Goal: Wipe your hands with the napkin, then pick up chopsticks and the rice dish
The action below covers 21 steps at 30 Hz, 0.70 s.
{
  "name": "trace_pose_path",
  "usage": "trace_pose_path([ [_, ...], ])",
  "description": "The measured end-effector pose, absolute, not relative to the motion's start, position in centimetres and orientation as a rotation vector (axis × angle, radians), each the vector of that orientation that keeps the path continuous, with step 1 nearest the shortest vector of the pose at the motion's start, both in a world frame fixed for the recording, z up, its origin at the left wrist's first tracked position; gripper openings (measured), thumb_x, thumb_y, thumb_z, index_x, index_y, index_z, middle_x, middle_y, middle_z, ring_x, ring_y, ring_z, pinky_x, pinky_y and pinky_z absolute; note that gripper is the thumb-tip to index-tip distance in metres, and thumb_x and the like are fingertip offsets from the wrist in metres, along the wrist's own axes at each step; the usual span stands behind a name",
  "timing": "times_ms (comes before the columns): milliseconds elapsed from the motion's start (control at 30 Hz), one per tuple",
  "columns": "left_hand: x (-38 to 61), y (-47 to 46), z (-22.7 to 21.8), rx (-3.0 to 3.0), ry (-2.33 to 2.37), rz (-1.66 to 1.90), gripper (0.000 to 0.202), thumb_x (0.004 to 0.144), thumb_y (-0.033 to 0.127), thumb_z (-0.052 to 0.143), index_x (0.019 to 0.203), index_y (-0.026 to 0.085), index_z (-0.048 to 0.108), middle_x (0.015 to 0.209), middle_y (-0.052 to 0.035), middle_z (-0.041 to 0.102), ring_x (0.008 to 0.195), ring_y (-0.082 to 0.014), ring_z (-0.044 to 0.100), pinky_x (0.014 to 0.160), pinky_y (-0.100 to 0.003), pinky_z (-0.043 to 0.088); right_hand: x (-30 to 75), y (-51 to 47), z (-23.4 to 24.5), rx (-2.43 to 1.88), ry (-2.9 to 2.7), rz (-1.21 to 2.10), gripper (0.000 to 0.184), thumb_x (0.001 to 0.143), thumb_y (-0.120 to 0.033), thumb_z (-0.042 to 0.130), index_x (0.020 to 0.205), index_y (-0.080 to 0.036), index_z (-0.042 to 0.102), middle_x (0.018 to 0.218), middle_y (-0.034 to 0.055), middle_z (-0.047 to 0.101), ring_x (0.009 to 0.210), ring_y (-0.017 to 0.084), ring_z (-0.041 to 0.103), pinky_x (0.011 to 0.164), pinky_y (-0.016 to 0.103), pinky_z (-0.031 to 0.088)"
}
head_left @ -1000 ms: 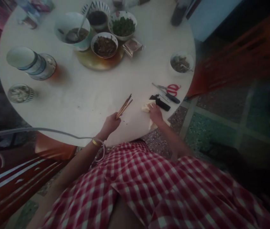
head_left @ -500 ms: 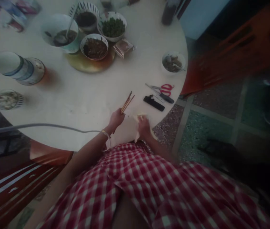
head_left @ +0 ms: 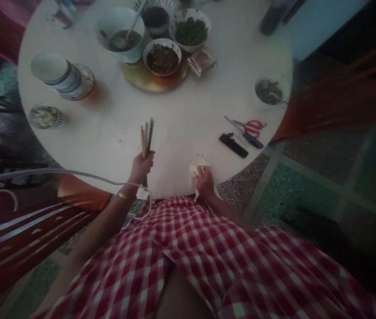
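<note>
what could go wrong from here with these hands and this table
The left hand holds chopsticks, and the cable at its wrist might snag. Dark specks by the cloth in the right hand could get swept off the table. The bowl near the table's right edge might be knocked off.

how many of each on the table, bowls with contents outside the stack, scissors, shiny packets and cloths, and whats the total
Bowls with contents, outside the stack: 6
Scissors: 1
Shiny packet: 1
Cloth, in the right hand: 1
Total: 9
</note>
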<state>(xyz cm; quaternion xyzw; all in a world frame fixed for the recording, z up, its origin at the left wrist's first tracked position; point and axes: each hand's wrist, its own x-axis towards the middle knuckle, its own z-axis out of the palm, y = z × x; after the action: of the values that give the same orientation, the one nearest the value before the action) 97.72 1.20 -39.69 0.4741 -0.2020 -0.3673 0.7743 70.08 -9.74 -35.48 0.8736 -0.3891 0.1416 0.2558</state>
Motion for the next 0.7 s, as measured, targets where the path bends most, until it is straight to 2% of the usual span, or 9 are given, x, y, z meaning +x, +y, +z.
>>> trace_pose_path([
  [167, 102.4, 7.0, -48.2, 0.971, -0.109, -0.716, 0.026, 0.07, 0.03, 0.058, 0.092, 0.017, 0.059, 0.042, 0.0103, 0.039, 0.032, -0.0064, 0.031, 0.032, -0.019, 0.023, 78.2, -7.4, -40.2, 2.43, -1.071, 0.211, 0.052, 0.093, -0.016, 0.033, 0.144, -0.013, 0.044, 0.137, 0.021, 0.045, 0.117, 0.028, 0.05, 0.102, 0.041, 0.042],
  [333, 106.1, 10.7, -55.9, 0.909, -0.041, -0.699, 0.029, 0.065, 0.033, 0.06, 0.089, 0.018, 0.058, 0.041, 0.0115, 0.038, 0.031, -0.0058, 0.03, 0.031, -0.019, 0.023, 87.9, -6.3, -44.6, 2.463, -1.005, 0.305, 0.052, 0.092, -0.014, 0.032, 0.142, -0.013, 0.047, 0.132, 0.019, 0.049, 0.116, 0.026, 0.051, 0.102, 0.038, 0.041],
  [433, 109.2, 12.4, -60.2, 0.886, -0.051, -0.713, 0.03, 0.062, 0.034, 0.061, 0.087, 0.018, 0.058, 0.043, 0.0114, 0.038, 0.032, -0.0056, 0.032, 0.032, -0.018, 0.024, 88.9, -6.6, -44.5, 2.382, -1.064, 0.526, 0.051, 0.09, -0.013, 0.032, 0.137, -0.014, 0.05, 0.131, 0.0182, 0.049, 0.123, 0.026, 0.046, 0.104, 0.04, 0.039],
  [533, 112.8, 13.7, -64.7, 0.885, -0.051, -0.721, 0.029, 0.06, 0.034, 0.062, 0.083, 0.018, 0.057, 0.044, 0.0109, 0.039, 0.033, -0.006, 0.032, 0.032, -0.019, 0.025, 86.8, -7.4, -42.3, 2.134, -1.224, 0.795, 0.052, 0.088, -0.013, 0.032, 0.137, -0.013, 0.049, 0.133, 0.0204, 0.045, 0.126, 0.03, 0.043, 0.103, 0.049, 0.038],
  [600, 115.1, 14.1, -67.2, 0.887, -0.048, -0.738, 0.029, 0.059, 0.034, 0.062, 0.083, 0.018, 0.057, 0.044, 0.0106, 0.04, 0.034, -0.0061, 0.032, 0.032, -0.019, 0.025, 85.9, -7.9, -41.2, 2.034, -1.312, 0.823, 0.05, 0.086, -0.013, 0.034, 0.133, -0.007, 0.052, 0.129, 0.0235, 0.047, 0.122, 0.032, 0.045, 0.101, 0.051, 0.039],
  [700, 117.3, 14.2, -69.5, 0.882, -0.071, -0.752, 0.03, 0.059, 0.034, 0.062, 0.084, 0.018, 0.058, 0.046, 0.0102, 0.041, 0.034, -0.006, 0.033, 0.032, -0.019, 0.024, 88.1, -8.3, -41.8, 2.022, -1.313, 0.722, 0.051, 0.084, -0.01, 0.036, 0.132, -0.006, 0.052, 0.128, 0.0236, 0.048, 0.118, 0.031, 0.048, 0.099, 0.048, 0.04],
])
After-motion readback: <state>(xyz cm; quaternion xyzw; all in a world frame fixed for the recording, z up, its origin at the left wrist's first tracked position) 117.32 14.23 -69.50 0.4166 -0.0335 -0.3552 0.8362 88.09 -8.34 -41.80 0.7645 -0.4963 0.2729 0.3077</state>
